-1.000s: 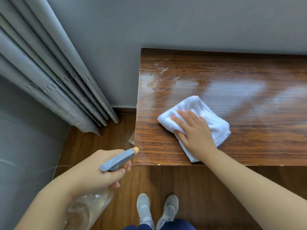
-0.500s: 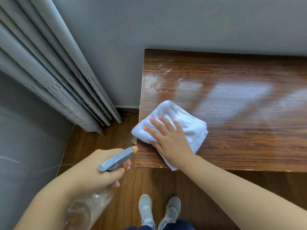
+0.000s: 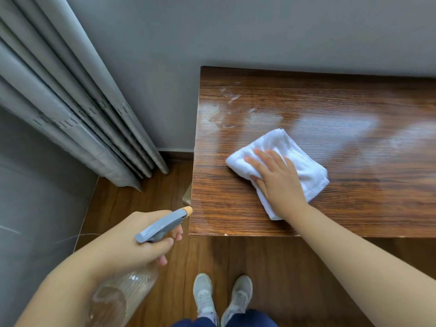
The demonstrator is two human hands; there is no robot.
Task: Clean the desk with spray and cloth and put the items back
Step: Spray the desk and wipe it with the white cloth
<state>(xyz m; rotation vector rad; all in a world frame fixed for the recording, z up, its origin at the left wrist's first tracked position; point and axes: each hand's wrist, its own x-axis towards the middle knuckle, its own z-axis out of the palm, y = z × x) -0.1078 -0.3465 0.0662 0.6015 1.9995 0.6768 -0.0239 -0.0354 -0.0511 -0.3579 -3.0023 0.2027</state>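
Glossy wood-grain table [image 3: 342, 208] with damp streaks toward its far left corner. A folded white terry cloth [image 3: 299, 161], soft and roughly square, lies on the table near its left end; the right hand [image 3: 277, 182] presses it flat with straight, spread fingers. Off the table's left front corner, the left hand [image 3: 132, 241] grips a spray bottle [image 3: 127, 293]: clear ribbed plastic body, grey trigger head, orange nozzle; its contents cannot be told. Pleated grey curtain [image 3: 77, 109] hangs left of the table.
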